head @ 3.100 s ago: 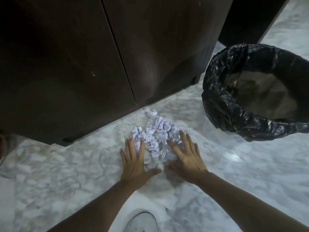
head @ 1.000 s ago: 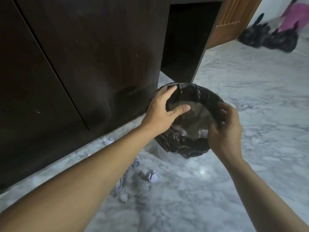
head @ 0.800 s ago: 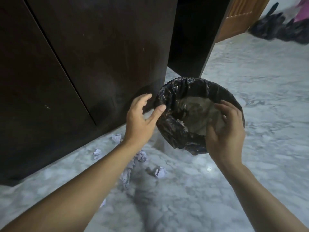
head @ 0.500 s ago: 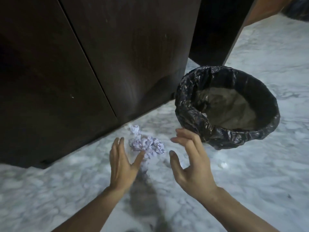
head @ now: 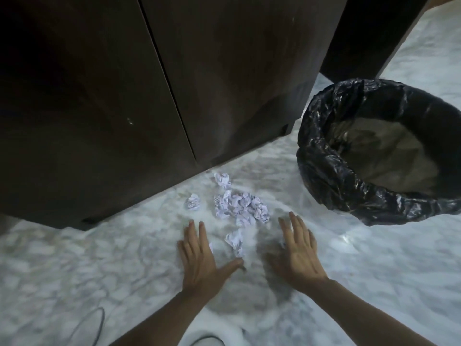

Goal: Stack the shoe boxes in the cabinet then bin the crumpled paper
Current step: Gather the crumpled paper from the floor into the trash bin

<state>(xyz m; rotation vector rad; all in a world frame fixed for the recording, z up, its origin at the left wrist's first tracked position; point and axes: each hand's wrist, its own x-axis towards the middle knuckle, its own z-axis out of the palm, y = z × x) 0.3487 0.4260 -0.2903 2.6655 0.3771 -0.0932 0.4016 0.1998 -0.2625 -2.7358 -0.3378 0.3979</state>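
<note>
Several balls of crumpled white paper (head: 243, 208) lie in a loose heap on the marble floor, in front of the dark cabinet (head: 174, 83), whose doors are closed. One ball (head: 234, 239) sits apart, between my hands. My left hand (head: 202, 255) is flat and spread, palm down, just left of it. My right hand (head: 298, 248) is flat too, to the right of the heap. Neither hand holds anything. The bin (head: 324, 171), lined with a black bag, stands to the right. No shoe boxes are visible.
The marble floor (head: 87, 265) stretches to the left and the right. A thin cable (head: 97, 323) loops at the lower left. A dark gap (head: 361, 33) opens behind the bin, next to the cabinet.
My hands were at the bin's rim a second ago. They have come down to the floor and now lie flat on either side of the paper. The view has tilted downward.
</note>
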